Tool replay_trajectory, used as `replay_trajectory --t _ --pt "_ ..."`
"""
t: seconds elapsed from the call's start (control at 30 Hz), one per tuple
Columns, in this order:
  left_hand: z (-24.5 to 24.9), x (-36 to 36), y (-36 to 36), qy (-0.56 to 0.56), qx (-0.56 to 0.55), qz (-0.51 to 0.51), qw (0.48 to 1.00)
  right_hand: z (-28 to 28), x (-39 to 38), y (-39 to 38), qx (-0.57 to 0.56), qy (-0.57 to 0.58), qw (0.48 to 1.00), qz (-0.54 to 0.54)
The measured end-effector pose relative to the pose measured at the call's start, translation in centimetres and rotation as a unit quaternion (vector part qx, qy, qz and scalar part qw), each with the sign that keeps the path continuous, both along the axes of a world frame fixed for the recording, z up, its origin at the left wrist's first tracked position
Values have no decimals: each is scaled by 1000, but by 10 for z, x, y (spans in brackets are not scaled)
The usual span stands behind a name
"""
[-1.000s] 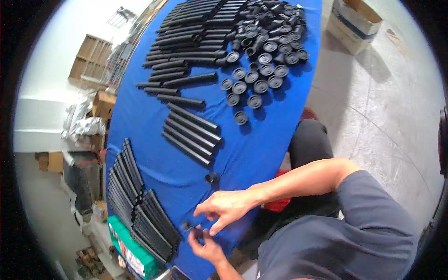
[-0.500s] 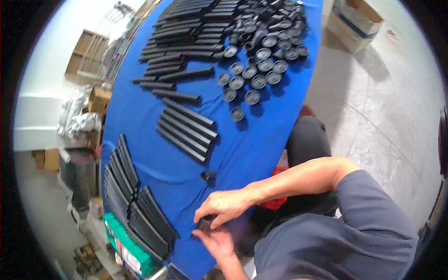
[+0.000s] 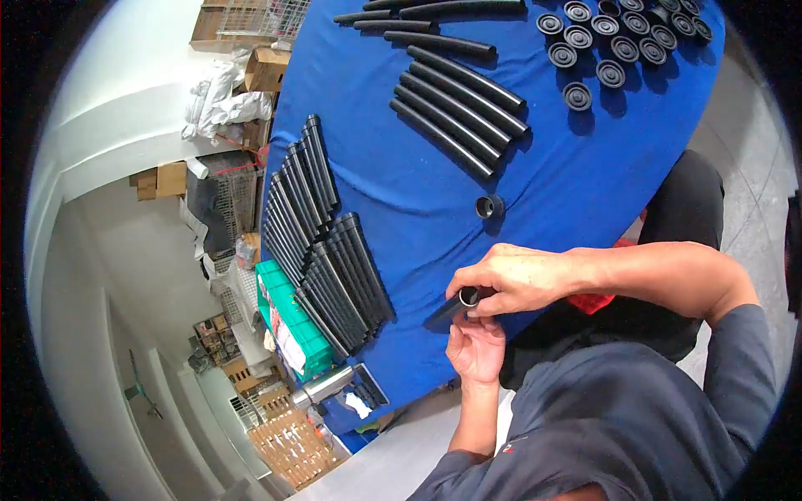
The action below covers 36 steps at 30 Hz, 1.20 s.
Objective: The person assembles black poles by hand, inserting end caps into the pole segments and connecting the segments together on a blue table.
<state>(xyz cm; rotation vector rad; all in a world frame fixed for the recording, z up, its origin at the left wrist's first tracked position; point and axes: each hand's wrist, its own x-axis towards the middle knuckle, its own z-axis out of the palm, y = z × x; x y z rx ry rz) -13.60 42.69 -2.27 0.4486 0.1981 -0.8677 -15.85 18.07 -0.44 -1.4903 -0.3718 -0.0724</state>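
Note:
Both my hands hold one black tube (image 3: 447, 311) just above the near edge of the blue table (image 3: 418, 200). My right hand (image 3: 514, 280) grips the tube's open round end from above, fingers curled around it. Underneath, my left hand (image 3: 476, 346) cups the same end with its palm up. The rest of the tube points left and down toward the stacks. A single black cap (image 3: 489, 206) lies on the cloth just beyond my right hand.
Two stacks of black tubes (image 3: 322, 242) lie at the table's left edge. A row of several tubes (image 3: 459, 92) and several black caps (image 3: 610, 46) lie farther off. A green box (image 3: 292, 321) and cluttered shelves stand beside the table; my dark trousers (image 3: 681, 209) show under its edge.
The view has swung down and left, so the far piles have slid out of frame. My hands, which were fingering a small piece, now hold a tube lifted off the cloth.

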Motion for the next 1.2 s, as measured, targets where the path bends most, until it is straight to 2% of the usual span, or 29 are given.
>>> replay_trajectory --t 0.17,0.27,0.37,0.4,0.43,0.53,0.63,0.77,0.97,1.2 --pt "0 1 -21 -19 35 17 999 -7 0 2 -55 -38 997 -38" --pt "-11 12 -20 -3 -43 -29 999 -5 -3 1 -105 -95 986 -83" --pt "6 27 -45 -126 53 -5 991 13 -4 -21 -205 -85 960 -171" --pt "1 41 -44 -162 40 7 986 17 -3 -30 -238 -87 940 -229" --pt "-1 52 -46 -160 12 20 987 17 1 -35 -329 -70 898 -283" --pt "-11 76 -59 -243 48 38 968 11 4 -51 -399 29 874 -277" --pt "-20 85 -79 -285 73 35 955 -2 8 -47 -438 63 860 -253" --pt "-20 86 -82 -299 93 30 949 -19 13 -35 -438 44 854 -276" --pt "-16 77 -91 -358 105 25 928 -2 8 -31 -436 8 862 -260" --pt "-13 75 -91 -358 115 24 926 -6 12 -36 -344 -5 909 -237"
